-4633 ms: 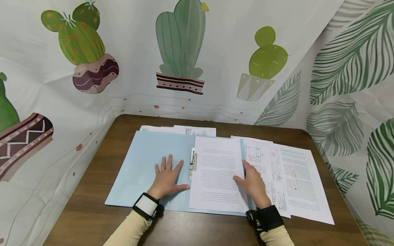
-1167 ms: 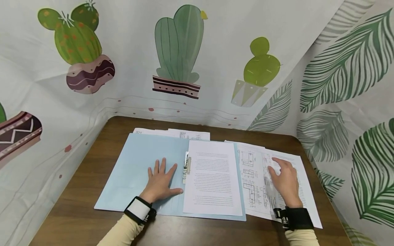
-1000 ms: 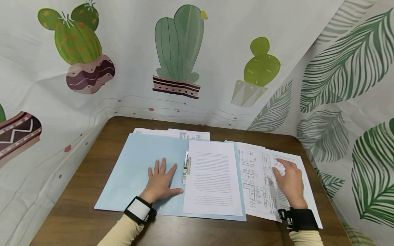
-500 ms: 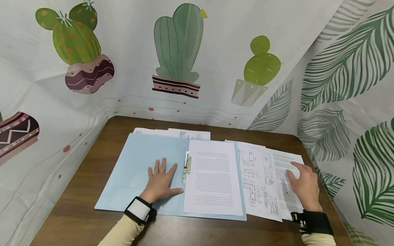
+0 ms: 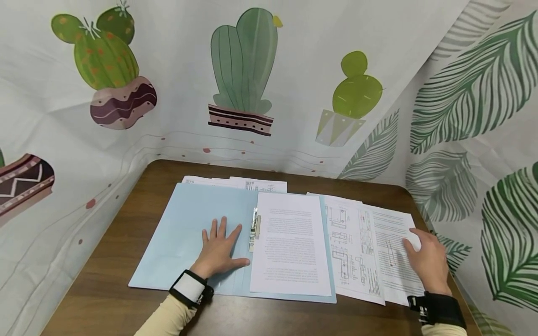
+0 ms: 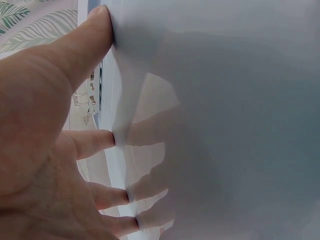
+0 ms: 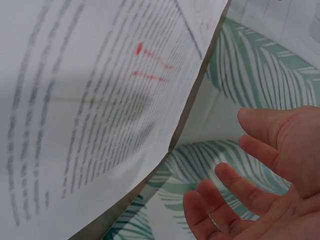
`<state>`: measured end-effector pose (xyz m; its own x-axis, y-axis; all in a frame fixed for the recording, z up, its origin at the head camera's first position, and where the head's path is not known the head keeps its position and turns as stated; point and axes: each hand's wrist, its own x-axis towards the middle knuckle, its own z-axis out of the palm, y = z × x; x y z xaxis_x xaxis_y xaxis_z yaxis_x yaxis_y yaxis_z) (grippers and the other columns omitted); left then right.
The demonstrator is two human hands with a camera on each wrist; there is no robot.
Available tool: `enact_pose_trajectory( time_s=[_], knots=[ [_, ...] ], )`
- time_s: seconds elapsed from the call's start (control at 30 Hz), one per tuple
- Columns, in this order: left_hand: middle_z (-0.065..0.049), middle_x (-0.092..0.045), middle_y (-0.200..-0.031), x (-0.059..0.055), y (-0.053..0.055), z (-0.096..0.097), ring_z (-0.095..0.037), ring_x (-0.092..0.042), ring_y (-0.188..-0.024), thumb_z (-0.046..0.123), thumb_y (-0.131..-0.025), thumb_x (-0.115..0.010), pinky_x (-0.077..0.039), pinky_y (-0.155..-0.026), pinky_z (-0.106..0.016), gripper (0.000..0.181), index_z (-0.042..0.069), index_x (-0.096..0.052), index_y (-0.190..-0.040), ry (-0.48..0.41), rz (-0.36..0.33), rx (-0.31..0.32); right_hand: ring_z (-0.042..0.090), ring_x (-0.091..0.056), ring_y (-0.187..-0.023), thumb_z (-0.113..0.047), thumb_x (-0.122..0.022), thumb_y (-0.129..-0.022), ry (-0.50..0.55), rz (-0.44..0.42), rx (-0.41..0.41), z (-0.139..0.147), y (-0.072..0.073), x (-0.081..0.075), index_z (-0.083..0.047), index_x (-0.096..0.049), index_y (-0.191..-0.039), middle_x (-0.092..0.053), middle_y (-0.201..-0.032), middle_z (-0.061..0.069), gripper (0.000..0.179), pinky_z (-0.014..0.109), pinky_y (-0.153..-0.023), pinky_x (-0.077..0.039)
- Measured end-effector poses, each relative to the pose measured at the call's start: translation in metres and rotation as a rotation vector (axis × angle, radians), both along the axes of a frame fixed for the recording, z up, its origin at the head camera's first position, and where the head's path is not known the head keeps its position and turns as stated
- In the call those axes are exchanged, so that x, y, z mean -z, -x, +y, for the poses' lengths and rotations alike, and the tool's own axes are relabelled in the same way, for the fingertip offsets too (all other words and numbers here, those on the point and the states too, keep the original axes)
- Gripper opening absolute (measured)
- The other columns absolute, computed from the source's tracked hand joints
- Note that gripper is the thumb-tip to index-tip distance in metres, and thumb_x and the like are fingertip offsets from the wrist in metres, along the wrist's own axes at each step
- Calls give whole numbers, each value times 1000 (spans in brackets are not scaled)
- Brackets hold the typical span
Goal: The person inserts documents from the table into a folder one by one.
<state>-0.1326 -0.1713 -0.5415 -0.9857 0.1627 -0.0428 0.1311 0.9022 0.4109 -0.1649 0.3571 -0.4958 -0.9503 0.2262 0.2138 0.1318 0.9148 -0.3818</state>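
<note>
A light blue folder (image 5: pixel 168 233) lies spread flat on the table, with a metal clip (image 5: pixel 254 231) at its spine and a printed sheet (image 5: pixel 290 242) on its right side. My left hand (image 5: pixel 218 254) rests on the left cover, fingers spread. In the left wrist view, those fingertips (image 6: pixel 107 137) touch the glossy cover (image 6: pixel 250 125). My right hand (image 5: pixel 429 261) is over the right edge of the outermost text sheet (image 5: pixel 395 233). From the right wrist, this hand (image 7: pixel 265 185) appears apart from the red-marked sheet (image 7: pixel 100 100), its loosely bent fingers holding nothing.
A technical drawing sheet (image 5: pixel 349 242) lies between the folder and the outermost sheet, partly under the folder. More papers (image 5: pixel 265 185) stick out behind the folder. The wooden table (image 5: pixel 260 317) meets a patterned cloth (image 5: pixel 302 93) at the back and sides.
My right hand has left the printed sheet in the folder and moved right across the loose papers to the outermost sheet's right edge. The left hand has stayed on the cover.
</note>
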Motion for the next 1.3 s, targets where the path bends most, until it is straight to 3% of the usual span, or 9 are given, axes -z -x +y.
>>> enact_pose_trajectory(
  time_s=[0.4, 0.57, 0.83, 1.0, 1.3],
  knots=[
    [-38, -21, -161, -1, -1, 1, -62, -11, -148, 59, -74, -86, -11, -109, -82, 101, 6, -50, -152, 12, -8, -4, 61, -49, -115, -4, -69, -94, -48, 4, 10, 22, -3, 8, 10, -58, -130, -52, -126, 40, 41, 72, -92, -40],
    [-38, -21, -161, 0, -1, 1, -62, -11, -148, 59, -74, -86, -11, -108, -82, 101, 6, -50, -152, 13, -9, -1, 60, -49, -116, -6, -69, -94, -46, -33, 33, 28, -1, 11, 9, -58, -130, -53, -127, 40, 41, 72, -92, -41],
    [-37, -21, -161, 0, -1, 1, -62, -11, -148, 59, -74, -86, -11, -109, -82, 101, 6, -50, -152, 15, -9, -3, 60, -51, -114, -7, -69, -94, -37, -36, -10, 37, 2, 13, 10, -56, -131, -54, -126, 42, 42, 71, -89, -42],
    [-37, -20, -162, 0, -2, 1, -61, -11, -148, 60, -74, -86, -11, -109, -82, 102, 6, -50, -152, 19, -11, -4, 62, -52, -111, -10, -67, -96, -24, -102, -12, 40, 5, 10, 11, -52, -134, -53, -126, 44, 46, 70, -86, -43],
    [-37, -20, -162, -2, -3, 1, -61, -10, -149, 59, -74, -86, -11, -109, -82, 101, 6, -50, -152, 11, -11, -4, 62, -46, -120, -13, -64, -97, -6, -239, 0, 42, 13, 6, 12, -44, -141, -46, -136, 45, 54, 71, -94, -40]
  ],
)
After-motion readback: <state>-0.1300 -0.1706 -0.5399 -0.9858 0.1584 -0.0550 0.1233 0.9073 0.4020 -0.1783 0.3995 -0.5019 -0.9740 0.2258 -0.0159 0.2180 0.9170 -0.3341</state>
